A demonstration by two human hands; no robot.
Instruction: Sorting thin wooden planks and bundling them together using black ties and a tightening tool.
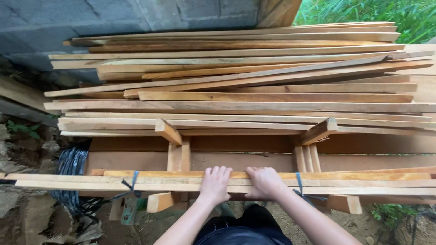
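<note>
Both hands side by side, left hand (pixel 214 183) and right hand (pixel 265 182), fingers curled over a tied bundle of slats (pixel 345 182). Beyond the fingers: wooden rack (pixel 175 154), then a tall stack of planks (pixel 254 90). Grey block wall (pixel 136 16) behind. Dirt ground (pixel 27 213) below, black strapping (pixel 72 165) left.

A rough wooden rack (pixel 169 132) carries a big stack of long planks (pixel 236 90).
</note>
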